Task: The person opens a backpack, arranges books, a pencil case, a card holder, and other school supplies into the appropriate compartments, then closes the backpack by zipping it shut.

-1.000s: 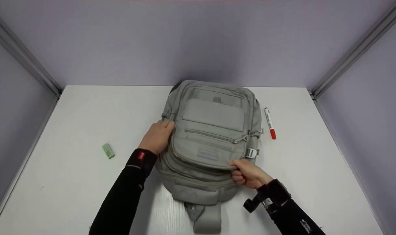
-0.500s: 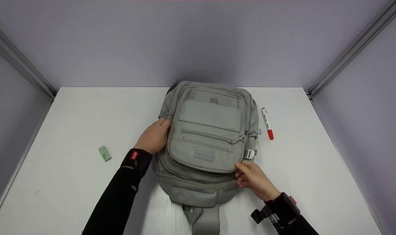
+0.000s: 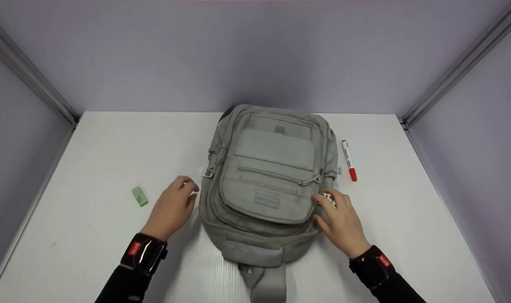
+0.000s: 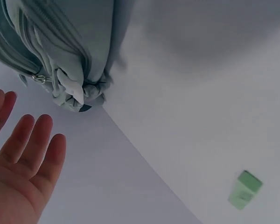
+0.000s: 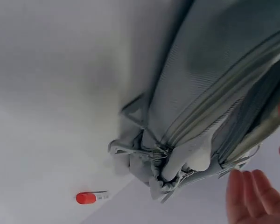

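Note:
A grey-green backpack (image 3: 272,168) lies front side up in the middle of the white table, its top handle and a strap toward me. My left hand (image 3: 171,208) is off the bag, just left of its side, fingers loosely bent and holding nothing. In the left wrist view the left hand's fingers (image 4: 39,144) are apart from the backpack (image 4: 70,51). My right hand (image 3: 341,221) hovers at the bag's lower right edge, thumb and fingers spread beside the front pocket. The right wrist view shows the side zip partly open near the right hand (image 5: 259,198).
A small green eraser (image 3: 139,196) lies on the table (image 3: 91,168) to the left. A white marker with a red cap (image 3: 349,160) lies right of the bag. Grey panels (image 3: 255,54) stand at the back and both sides.
My left hand has let go of the backpack's left side and moved down and left. My right hand has released the pocket's edge, opened and moved slightly up and right.

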Available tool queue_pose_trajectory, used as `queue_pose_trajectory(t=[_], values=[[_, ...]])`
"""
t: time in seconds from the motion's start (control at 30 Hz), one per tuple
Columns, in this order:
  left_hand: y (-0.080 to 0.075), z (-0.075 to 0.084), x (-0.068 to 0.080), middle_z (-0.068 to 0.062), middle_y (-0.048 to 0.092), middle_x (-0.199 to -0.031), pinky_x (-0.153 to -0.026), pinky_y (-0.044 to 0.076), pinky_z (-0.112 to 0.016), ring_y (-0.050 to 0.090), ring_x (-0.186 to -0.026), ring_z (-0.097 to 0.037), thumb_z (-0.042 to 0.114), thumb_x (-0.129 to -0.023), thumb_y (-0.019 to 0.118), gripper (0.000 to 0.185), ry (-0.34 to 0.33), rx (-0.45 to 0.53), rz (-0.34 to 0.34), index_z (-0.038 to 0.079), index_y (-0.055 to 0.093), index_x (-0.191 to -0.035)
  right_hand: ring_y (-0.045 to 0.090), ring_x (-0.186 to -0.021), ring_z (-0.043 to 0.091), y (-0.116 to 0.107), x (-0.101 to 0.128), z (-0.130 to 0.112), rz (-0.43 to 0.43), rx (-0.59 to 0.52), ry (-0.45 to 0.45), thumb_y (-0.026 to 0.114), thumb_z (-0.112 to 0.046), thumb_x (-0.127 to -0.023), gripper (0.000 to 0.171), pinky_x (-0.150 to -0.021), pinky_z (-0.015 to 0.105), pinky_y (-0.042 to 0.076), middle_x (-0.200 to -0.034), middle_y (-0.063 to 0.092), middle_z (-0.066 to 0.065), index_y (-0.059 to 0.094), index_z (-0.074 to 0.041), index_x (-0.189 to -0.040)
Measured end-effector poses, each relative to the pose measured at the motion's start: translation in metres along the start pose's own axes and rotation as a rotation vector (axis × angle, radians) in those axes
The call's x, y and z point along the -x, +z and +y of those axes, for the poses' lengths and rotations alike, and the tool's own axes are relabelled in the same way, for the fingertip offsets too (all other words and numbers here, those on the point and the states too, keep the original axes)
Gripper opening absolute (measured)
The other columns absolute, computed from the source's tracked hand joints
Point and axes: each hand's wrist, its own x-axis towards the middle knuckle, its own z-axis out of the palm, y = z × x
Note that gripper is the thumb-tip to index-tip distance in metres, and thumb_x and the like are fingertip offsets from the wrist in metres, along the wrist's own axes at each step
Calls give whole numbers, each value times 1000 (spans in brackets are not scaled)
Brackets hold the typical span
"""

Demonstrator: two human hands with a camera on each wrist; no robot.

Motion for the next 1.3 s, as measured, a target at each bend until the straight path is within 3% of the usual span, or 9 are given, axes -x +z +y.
queue_pose_trajectory(t=[0.2,0.33,0.47,0.6,0.67,0.83,1.03,1.13,1.3], values=[[5,-6,34,-13,62,-111,-74,53,-41,66,-90,-28,0,-90,66,6,-70,-4,-18,4,66,-94,58,-108,38,13,-17,22,116,61,-211,85,-4,-68,51,-86,50,53,-122,61,19,71,-15,-116],[5,-13,42,-13,62,-112,-76,54,-43,67,-92,-29,0,-90,65,6,-115,-3,-27,4,67,-94,59,-112,40,16,-32,31,154,2,-249,75,4,-71,39,-93,51,51,-120,65,18,73,-12,-107],[4,-26,41,-18,62,-112,-76,54,-47,66,-91,-33,1,-90,64,7,-185,-30,-11,1,67,-97,64,-104,37,15,-53,32,160,-96,-144,66,6,-78,26,-96,51,49,-108,69,17,67,-4,-102],[4,-44,38,-28,57,-120,-81,51,-56,60,-102,-47,4,-91,62,22,-311,-119,-18,-3,65,-112,62,-68,34,15,-78,30,180,-157,79,60,-2,-92,2,-66,47,52,-74,63,17,59,0,-93],[3,-52,37,-34,51,-128,-84,49,-61,54,-111,-54,7,-92,60,33,-392,-155,-53,-4,60,-123,53,-55,30,14,-90,30,172,-191,208,57,-9,-97,15,-52,40,40,-62,51,12,54,0,-85],[4,-67,38,-44,36,-133,-81,48,-64,47,-112,-61,14,-96,53,50,-568,-159,-160,-4,42,-143,41,-55,26,12,-116,34,104,-232,431,50,-19,-103,34,-55,32,30,-60,38,4,45,-4,-72],[10,-77,32,-41,45,-110,-64,49,-53,51,-97,-54,22,-99,52,55,-646,-170,-130,-8,38,-142,52,-64,35,12,-127,38,46,-216,512,49,-21,-103,35,-60,38,35,-66,51,15,51,-2,-73],[13,-83,25,-40,48,-107,-69,50,-57,51,-99,-56,24,-98,55,54,-696,-175,-77,-14,40,-133,53,-66,36,12,-127,37,41,-224,519,50,-20,-102,34,-60,38,36,-67,54,17,52,-1,-75],[18,-90,17,-44,51,-111,-81,51,-62,54,-104,-60,18,-97,53,54,-855,-125,-24,-25,37,-125,53,-65,35,10,-123,33,25,-239,528,50,-21,-102,33,-58,35,34,-67,53,14,52,-2,-75]])
